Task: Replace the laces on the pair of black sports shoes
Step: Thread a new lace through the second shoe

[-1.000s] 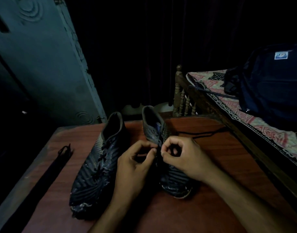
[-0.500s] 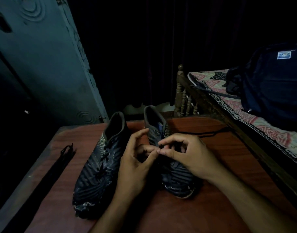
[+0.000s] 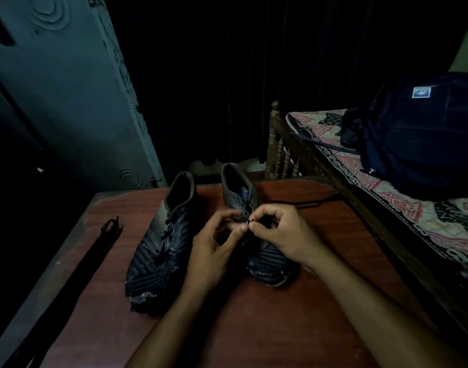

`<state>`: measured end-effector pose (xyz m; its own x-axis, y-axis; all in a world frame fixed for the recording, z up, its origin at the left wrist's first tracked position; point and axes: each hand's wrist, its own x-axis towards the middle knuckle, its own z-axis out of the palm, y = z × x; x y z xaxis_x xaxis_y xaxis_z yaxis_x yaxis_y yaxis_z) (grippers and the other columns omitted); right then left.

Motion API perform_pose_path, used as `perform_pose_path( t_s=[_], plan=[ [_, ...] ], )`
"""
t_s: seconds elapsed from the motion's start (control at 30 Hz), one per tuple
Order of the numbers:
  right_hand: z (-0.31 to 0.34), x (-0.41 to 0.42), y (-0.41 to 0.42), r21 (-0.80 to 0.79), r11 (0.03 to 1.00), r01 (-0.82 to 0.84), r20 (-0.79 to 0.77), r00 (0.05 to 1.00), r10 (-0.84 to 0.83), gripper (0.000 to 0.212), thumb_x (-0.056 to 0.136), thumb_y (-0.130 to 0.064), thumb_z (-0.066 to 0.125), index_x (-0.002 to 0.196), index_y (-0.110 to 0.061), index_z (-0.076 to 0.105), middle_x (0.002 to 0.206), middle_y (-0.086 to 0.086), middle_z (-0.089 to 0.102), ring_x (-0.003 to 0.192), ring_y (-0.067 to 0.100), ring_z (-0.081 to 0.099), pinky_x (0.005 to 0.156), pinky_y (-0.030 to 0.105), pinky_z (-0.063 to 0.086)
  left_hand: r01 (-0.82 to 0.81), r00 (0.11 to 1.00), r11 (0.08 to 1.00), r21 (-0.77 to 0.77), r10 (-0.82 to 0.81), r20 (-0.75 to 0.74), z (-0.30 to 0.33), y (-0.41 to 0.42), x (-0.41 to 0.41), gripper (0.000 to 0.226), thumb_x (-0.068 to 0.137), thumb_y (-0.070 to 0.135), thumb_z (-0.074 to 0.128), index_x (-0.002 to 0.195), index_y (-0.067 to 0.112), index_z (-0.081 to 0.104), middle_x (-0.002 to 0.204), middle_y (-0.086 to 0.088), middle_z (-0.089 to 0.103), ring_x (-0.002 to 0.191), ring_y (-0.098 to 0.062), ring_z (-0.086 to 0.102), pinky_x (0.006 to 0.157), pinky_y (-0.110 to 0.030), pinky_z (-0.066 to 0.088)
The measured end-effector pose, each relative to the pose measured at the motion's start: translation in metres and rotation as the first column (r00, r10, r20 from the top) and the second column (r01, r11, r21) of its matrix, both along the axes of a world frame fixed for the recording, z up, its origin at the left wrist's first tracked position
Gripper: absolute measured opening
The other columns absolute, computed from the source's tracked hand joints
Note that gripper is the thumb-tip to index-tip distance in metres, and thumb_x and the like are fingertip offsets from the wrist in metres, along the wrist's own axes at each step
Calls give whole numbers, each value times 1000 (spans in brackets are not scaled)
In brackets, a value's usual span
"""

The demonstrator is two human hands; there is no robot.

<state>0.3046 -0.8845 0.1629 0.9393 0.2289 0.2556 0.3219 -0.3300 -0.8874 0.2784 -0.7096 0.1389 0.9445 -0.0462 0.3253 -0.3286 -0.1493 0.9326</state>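
Spare laces (image 3: 105,235) lie at 9 o'clock on the table (image 3: 254,328). Left shoe (image 3: 161,240) is laced. Left hand (image 3: 211,251), fingers loosely curled, steadies the right shoe (image 3: 267,258) at centre. Right hand (image 3: 278,235) pinches the lace tip (image 3: 250,221); aim it squarely into the eyelet, then pull the slack through. Since earlier, the right-hand pinch rose slightly.

Legible markings: none. Only candidate is a small white-and-blue label patch (image 3: 421,92) sewn near the top of the dark backpack (image 3: 423,134), which lies on the patterned bedspread (image 3: 402,205) at the right edge of view. Patch carries a blue emblem; its characters are too small and blurred to read. No print discernible on either black shoe (image 3: 158,243).
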Motion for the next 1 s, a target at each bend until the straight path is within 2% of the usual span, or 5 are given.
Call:
perform_pose_path(
  t_s=[0.23,0.67,0.73,0.83,1.0],
  plan=[
    [46,-45,5,205,970,134,102,982,-157,3,78,-26,68,76,-25,68,74,-13,68,74,3,62,72,24,50,-67,974,862,503,-53,220,-16,0,-13,31,100,38,55,130,29,61,119,15,63,110,-10,63,91,-27,51],
    [220,-111,0,545,833,-92,370,919,-140,3,83,-20,67,84,-17,67,60,-12,60,56,-1,51,55,14,43,117,992,458,881,-98,-81,48,3,-17,52,89,39,60,139,34,49,139,9,53,121,-21,60,93,-38,53],
    [225,-115,0,540,837,-92,357,925,-128,5,83,-22,69,84,-18,68,63,-12,61,58,-1,53,57,15,44,140,985,532,835,-157,-66,78,1,-25,49,88,35,60,136,39,53,136,7,57,124,-22,60,97,-37,53],
    [223,-118,-2,517,854,-50,338,929,-150,5,83,-18,72,84,-14,68,66,-14,64,61,-4,55,60,12,44,167,970,941,295,-210,122,147,-7,-58,50,84,25,60,129,47,59,126,12,68,125,-14,62,102,-25,50],
    [197,-132,-10,544,839,5,238,958,-160,8,93,-5,67,86,-10,68,75,0,68,70,11,64,61,23,53,279,913,960,-14,-261,312,210,-35,-112,32,96,20,71,128,22,67,121,0,73,118,-19,68,97,-36,56]
  ],
)
